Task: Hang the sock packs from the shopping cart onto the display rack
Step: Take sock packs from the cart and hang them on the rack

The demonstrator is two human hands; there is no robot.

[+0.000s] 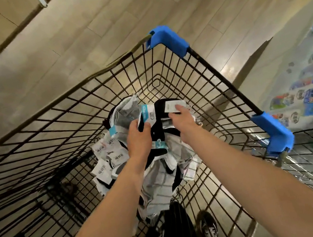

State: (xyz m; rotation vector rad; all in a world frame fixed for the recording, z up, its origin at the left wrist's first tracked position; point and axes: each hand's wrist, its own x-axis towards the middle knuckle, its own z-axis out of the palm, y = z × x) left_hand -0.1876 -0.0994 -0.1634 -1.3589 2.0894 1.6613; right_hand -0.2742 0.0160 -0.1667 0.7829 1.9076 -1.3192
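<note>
Sock packs point(160, 182) heaped on the floor of the black wire shopping cart point(226, 84), white and black mixed, with a bunch of smaller packs point(106, 159) lying beside toward the left wall. Both arms down inside the basket. Left hand point(138, 142) curled round a pack with a teal band point(146, 112), thumb pressed over its black sock part. Right hand point(183, 123) stretched to a white card point(171, 106) on a black pack just beside, one fingertip point(179, 108) lying on the card; thumb hidden under the hand, so impossible to tell whether pinching or only touching. Judged as the picking step, with hanging not yet begun; no display rack visible, only blurred coloured goods point(302, 94) at the right edge.

To do this step well: separate one pack from the heap before lifting, to avoid dragging neighbours by their cards and bands. Hold by the stiff card top, not by the soft sock, to keep the hanging part free. Lift straight up, clear of the wire wall, and shake loose anything dragged along. Turn the card to face forward before going to the rack.
</note>
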